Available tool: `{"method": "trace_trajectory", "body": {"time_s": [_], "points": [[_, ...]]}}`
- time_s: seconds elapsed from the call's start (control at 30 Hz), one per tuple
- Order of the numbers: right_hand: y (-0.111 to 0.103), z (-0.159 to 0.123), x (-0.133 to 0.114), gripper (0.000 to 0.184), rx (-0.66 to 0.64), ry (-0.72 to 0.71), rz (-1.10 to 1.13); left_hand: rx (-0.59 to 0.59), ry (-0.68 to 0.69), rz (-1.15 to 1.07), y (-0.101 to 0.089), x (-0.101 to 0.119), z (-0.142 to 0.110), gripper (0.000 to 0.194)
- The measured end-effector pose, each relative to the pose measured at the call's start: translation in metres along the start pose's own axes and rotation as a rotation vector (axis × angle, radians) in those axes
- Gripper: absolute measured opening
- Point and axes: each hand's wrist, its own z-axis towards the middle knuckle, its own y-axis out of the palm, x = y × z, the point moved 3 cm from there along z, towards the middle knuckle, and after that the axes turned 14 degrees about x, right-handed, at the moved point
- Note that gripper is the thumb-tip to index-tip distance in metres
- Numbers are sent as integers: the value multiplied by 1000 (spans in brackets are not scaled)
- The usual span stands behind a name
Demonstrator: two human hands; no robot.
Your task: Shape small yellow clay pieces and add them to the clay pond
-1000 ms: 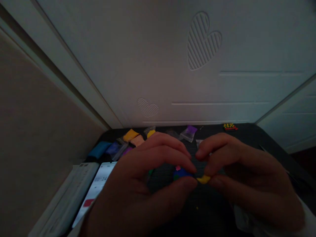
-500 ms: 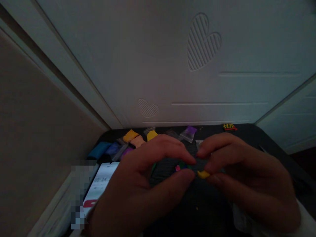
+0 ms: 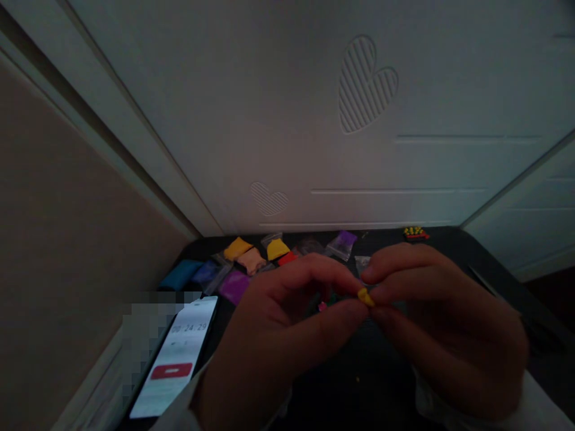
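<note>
A small lump of yellow clay [image 3: 366, 297] is held up above the dark table, between the fingertips of both hands. My right hand [image 3: 442, 326] pinches it between thumb and forefinger. From the other side, the thumb and forefinger of my left hand [image 3: 287, 326] close on its left end. Behind the left hand, partly covered by its fingers, lies a small pink and green piece [image 3: 322, 306]; its full shape is hidden.
Bags of coloured clay lie at the back left, among them an orange one [image 3: 237, 248] and a purple one [image 3: 234, 287]. A lit phone [image 3: 173, 353] lies at left. A red and yellow piece [image 3: 415, 233] sits at the back right, before a white panel [image 3: 287, 120].
My left fingers parted from the yellow clay, then closed on its left end again. Both hands rose slightly with it. More of the phone and the bags shows now.
</note>
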Motion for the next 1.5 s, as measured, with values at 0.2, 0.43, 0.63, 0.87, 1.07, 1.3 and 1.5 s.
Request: {"method": "trace_trajectory", "body": {"time_s": [0.2, 0.43, 0.63, 0.87, 1.07, 1.3, 1.5], "points": [[0, -1, 1, 27, -1, -21, -27, 14, -17, -26, 0, -3, 0, 13], [-1, 2, -2, 26, 26, -118, -136, 27, -41, -20, 1, -3, 3, 7], [-1, 3, -3, 26, -20, -192, -225, 3, -43, -8, 0, -4, 2, 8], [-2, 4, -6, 26, -1, -263, -229, 18, -44, 11, 0, -3, 2, 6], [-1, 5, -5, 24, -12, -282, -257, 0, -71, -14, -1, -6, 1, 7], [-2, 4, -5, 22, -29, -247, -254, 16, -120, -39, -1, -3, 5, 4], [-2, 5, -6, 13, -24, -259, -280, 35, -141, 39, -1, 4, 8, 4]]}}
